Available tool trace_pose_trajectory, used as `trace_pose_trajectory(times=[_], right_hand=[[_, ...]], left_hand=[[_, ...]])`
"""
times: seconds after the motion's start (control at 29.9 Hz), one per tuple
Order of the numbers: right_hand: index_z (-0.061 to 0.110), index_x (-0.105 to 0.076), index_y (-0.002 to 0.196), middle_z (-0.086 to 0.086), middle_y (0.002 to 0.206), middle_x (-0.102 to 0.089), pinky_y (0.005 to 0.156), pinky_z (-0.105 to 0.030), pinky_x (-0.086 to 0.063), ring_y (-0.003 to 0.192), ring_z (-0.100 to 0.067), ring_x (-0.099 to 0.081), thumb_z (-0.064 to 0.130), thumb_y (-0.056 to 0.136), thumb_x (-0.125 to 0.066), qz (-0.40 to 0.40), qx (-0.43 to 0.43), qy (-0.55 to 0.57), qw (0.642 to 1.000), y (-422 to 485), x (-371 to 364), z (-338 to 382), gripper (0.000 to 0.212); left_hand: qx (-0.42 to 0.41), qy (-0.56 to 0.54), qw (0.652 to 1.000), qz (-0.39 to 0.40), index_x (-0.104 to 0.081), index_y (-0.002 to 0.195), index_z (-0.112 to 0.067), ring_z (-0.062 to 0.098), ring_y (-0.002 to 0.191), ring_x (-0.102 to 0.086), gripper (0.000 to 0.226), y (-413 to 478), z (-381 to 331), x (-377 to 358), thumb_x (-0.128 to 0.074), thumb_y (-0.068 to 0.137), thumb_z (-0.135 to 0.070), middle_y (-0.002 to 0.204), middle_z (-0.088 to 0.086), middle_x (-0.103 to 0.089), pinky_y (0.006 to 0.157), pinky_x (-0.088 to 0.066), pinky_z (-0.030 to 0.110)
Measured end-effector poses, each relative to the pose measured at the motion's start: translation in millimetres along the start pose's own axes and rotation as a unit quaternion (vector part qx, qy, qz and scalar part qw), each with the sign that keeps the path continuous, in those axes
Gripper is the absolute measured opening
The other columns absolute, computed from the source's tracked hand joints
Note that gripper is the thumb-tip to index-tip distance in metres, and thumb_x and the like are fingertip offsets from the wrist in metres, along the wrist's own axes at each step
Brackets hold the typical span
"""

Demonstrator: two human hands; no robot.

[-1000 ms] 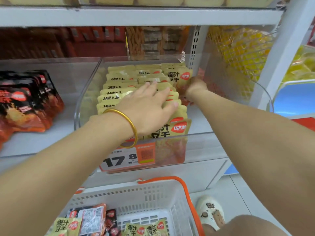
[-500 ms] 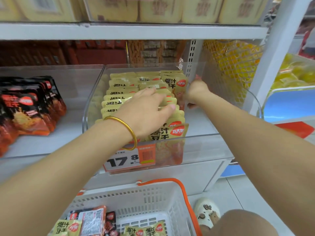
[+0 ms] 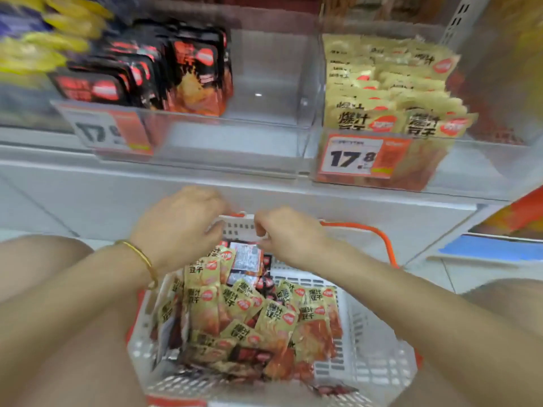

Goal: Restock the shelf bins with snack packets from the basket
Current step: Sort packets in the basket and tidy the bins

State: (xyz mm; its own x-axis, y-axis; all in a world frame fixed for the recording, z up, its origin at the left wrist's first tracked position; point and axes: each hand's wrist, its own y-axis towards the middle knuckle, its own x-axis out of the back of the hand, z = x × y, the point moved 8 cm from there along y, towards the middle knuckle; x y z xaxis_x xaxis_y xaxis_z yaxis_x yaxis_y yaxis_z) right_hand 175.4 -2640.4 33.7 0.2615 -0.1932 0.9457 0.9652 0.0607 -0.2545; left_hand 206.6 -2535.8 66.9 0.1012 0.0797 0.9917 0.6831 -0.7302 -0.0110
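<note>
Shelf bins [image 3: 293, 118] above; both hands over basket [image 3: 367, 356] far edge. Left hand [image 3: 179, 227] and right hand [image 3: 289, 233] curled, grip unclear. Step: fetching packets [image 3: 249, 312]; next, pinch one.

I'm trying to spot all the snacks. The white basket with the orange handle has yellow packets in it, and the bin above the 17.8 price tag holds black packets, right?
Not quite. In the head view, the bin above the 17.8 price tag holds yellow packets; the black packets sit in the bin to its left. The white basket with the orange handle does have yellow packets in it.
</note>
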Motion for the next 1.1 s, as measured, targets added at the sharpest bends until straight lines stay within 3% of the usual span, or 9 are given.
trace_pose_trajectory(times=[0.17, 0.4, 0.5, 0.63, 0.83, 0.9, 0.97, 1.04, 1.1], right_hand=[[0.006, -0.052, 0.120, -0.015, 0.123, -0.058, 0.087, -0.037, -0.048, 0.111, -0.032, -0.056, 0.008, 0.092, -0.052, 0.084, -0.037, 0.045, 0.995, 93, -132, 13, 0.028], [0.009, -0.049, 0.123, -0.012, 0.124, -0.050, 0.092, -0.038, -0.044, 0.119, -0.031, -0.044, 0.006, 0.085, -0.055, 0.050, -0.097, 0.026, 0.994, 156, -215, 19, 0.039], [0.010, -0.057, 0.093, -0.016, 0.106, -0.058, 0.070, -0.032, -0.041, 0.092, -0.029, -0.053, -0.001, 0.086, -0.048, 0.034, -0.089, 0.094, 0.991, 155, -204, 18, 0.016], [0.016, -0.038, 0.068, -0.008, 0.081, -0.050, 0.066, -0.031, -0.034, 0.076, -0.023, -0.043, -0.004, 0.088, -0.043, -0.026, -0.039, 0.196, 0.980, 132, -150, 11, 0.029], [0.012, -0.055, 0.088, 0.000, 0.079, -0.057, 0.069, -0.029, -0.042, 0.070, -0.016, -0.050, 0.009, 0.093, -0.053, -0.043, 0.035, 0.210, 0.976, 67, -40, -3, 0.007], [0.012, -0.055, 0.087, -0.001, 0.074, -0.057, 0.068, -0.031, -0.052, 0.065, -0.016, -0.055, 0.007, 0.093, -0.054, -0.040, 0.021, 0.289, 0.956, 44, -15, -11, 0.008], [0.011, -0.056, 0.086, -0.004, 0.073, -0.059, 0.067, -0.034, -0.056, 0.065, -0.016, -0.059, 0.007, 0.094, -0.055, -0.044, 0.000, 0.373, 0.927, 22, 0, -19, 0.008], [0.010, -0.057, 0.088, -0.005, 0.074, -0.064, 0.069, -0.035, -0.057, 0.067, -0.016, -0.062, 0.012, 0.092, -0.059, -0.056, -0.027, 0.477, 0.877, 0, 10, -32, 0.004], [0.009, -0.059, 0.102, -0.004, 0.083, -0.069, 0.073, -0.038, -0.058, 0.073, -0.017, -0.066, 0.019, 0.083, -0.067, -0.034, -0.048, 0.578, 0.814, -21, 14, -42, 0.023]], left_hand=[[0.108, 0.110, 0.966, 0.208, -0.046, 0.131, -0.019, 0.027, 0.127, -0.039, 0.042, -13, 64, -55, -0.038, 0.095, -0.038, 0.135, 0.006, -0.044, 0.101, -0.040, 0.038], [0.065, 0.144, 0.971, 0.181, -0.042, 0.132, -0.023, 0.025, 0.128, -0.032, 0.038, -7, 60, -64, -0.037, 0.097, -0.036, 0.135, 0.004, -0.041, 0.103, -0.031, 0.036], [0.065, 0.148, 0.973, 0.165, -0.041, 0.133, -0.021, 0.024, 0.129, -0.032, 0.039, -4, 60, -60, -0.036, 0.098, -0.038, 0.136, 0.004, -0.040, 0.103, -0.030, 0.036], [0.067, 0.118, 0.978, 0.161, -0.039, 0.133, -0.018, 0.025, 0.132, -0.031, 0.042, -2, 54, -60, -0.038, 0.097, -0.039, 0.140, 0.005, -0.036, 0.103, -0.033, 0.037], [0.088, -0.071, 0.990, 0.088, -0.033, 0.139, -0.014, 0.027, 0.128, -0.040, 0.053, 17, 39, -44, -0.054, 0.093, -0.028, 0.140, 0.009, -0.040, 0.102, -0.037, 0.038], [0.075, -0.150, 0.983, 0.069, -0.041, 0.136, -0.016, 0.025, 0.125, -0.044, 0.051, 24, 27, -38, -0.059, 0.090, -0.029, 0.135, 0.008, -0.047, 0.101, -0.036, 0.033], [0.064, -0.224, 0.972, 0.041, -0.056, 0.116, -0.018, 0.017, 0.103, -0.055, 0.031, 28, 13, -26, -0.064, 0.087, -0.025, 0.109, 0.000, -0.060, 0.081, -0.039, 0.022], [0.061, -0.292, 0.954, 0.003, -0.057, 0.093, -0.019, 0.004, 0.072, -0.052, 0.013, 30, 0, -10, -0.067, 0.085, -0.019, 0.079, -0.009, -0.054, 0.058, -0.035, 0.012], [0.066, -0.351, 0.934, -0.029, -0.057, 0.086, -0.019, 0.000, 0.062, -0.047, 0.013, 33, -13, 7, -0.068, 0.084, -0.014, 0.072, -0.011, -0.052, 0.054, -0.037, 0.009]])
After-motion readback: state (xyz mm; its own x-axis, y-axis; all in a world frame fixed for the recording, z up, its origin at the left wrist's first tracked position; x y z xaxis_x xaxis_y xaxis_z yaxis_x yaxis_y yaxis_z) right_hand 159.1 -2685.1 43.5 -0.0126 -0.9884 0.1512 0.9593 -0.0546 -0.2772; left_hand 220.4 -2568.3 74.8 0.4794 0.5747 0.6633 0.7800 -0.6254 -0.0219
